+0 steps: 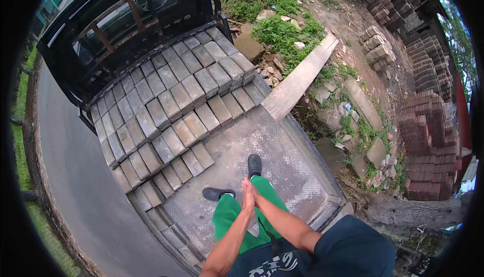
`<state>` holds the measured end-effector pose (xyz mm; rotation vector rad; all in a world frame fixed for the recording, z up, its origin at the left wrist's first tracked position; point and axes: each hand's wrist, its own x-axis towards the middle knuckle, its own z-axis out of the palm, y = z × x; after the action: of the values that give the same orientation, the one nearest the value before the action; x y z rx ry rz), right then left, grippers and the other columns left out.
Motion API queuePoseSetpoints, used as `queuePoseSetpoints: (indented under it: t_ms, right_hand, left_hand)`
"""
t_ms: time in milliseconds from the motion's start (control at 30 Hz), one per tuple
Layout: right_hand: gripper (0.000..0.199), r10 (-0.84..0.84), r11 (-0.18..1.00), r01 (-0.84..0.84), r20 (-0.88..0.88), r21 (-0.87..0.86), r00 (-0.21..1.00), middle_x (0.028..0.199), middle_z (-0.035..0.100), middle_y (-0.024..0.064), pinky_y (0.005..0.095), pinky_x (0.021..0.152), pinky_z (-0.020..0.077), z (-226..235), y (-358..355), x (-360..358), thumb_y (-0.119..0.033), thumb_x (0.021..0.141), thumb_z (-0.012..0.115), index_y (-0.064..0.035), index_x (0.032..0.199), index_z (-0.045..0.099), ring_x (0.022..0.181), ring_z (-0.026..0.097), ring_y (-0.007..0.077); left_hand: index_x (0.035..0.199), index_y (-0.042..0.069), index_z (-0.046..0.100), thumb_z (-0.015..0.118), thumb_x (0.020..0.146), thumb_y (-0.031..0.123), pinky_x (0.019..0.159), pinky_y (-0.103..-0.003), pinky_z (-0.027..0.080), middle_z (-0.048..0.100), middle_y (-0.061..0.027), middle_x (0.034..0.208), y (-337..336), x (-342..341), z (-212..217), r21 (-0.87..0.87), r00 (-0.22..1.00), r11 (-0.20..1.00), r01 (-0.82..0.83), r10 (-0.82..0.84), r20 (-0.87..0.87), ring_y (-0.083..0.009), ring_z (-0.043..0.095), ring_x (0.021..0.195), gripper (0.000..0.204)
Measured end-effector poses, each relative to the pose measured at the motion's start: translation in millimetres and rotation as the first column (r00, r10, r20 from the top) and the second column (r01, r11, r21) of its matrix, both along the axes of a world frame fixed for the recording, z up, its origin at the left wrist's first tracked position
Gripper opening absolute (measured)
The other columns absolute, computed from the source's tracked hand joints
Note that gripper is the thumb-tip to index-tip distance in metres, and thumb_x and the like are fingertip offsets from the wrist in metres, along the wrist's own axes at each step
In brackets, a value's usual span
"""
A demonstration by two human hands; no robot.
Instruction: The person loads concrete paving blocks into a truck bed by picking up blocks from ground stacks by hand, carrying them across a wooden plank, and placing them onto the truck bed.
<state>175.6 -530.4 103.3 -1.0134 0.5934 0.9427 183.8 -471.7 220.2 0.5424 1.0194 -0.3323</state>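
Where pavers [171, 100] end, bare truck bed [282, 156]

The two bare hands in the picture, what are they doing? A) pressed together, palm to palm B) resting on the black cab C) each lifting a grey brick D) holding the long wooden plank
A: the left hand and right hand meet palm to palm with nothing visible between them, above the green trousers, apart from the stacked grey paving bricks and the pale wooden plank.
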Motion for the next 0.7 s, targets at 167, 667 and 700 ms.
queuePoseSetpoints:
  t_ms: [167, 667, 700]
  right_hand:
    - [0.077, 0.018, 1.0, -0.018, -0.084, -0.008, 0.996, 0.151, 0.019, 0.0117, 0.0343, 0.113, 0.0153, 106.6, -42.0, 1.0, -0.059, 0.094, 0.027, -0.0008, 0.144, 0.019, 0.14, 0.016, 0.0234]
    - [0.062, -0.417, 0.831, 0.457, 0.186, -0.317, 0.889, 0.131, 0.049, 0.0159, 0.033, 0.103, 0.0318, 195.2, -357.7, 80.7, -0.047, 0.095, 0.039, 0.0025, 0.133, 0.041, 0.123, 0.044, 0.0228]
    - [0.062, -0.458, 0.811, 0.495, 0.187, -0.312, 0.869, 0.131, 0.049, 0.0159, 0.033, 0.103, 0.0318, 195.3, -377.0, 83.2, -0.047, 0.095, 0.039, 0.0025, 0.133, 0.041, 0.123, 0.044, 0.0228]
  left_hand:
    - [0.146, 0.007, 0.017, 0.033, 0.092, 0.058, 0.113, -0.038, 0.014, 0.017, -0.0117, 0.152, -47.0, -11.5, 59.2, 0.053, 0.986, 0.985, 0.165, -0.165, 0.005, -0.0254, 0.018, 0.139, 0.077]
    - [0.143, 0.0, 0.02, 0.034, 0.097, 0.044, 0.109, -0.042, 0.028, 0.029, -0.0149, 0.146, -307.7, 76.8, 185.2, 0.108, 0.631, 0.68, 0.725, -0.72, 0.289, -0.0259, 0.026, 0.136, 0.065]
    - [0.142, -0.002, 0.019, 0.036, 0.097, 0.042, 0.108, -0.041, 0.029, 0.031, -0.0159, 0.145, -318.4, 90.1, 195.8, 0.158, 0.535, 0.6, 0.784, -0.783, 0.319, -0.024, 0.028, 0.136, 0.065]
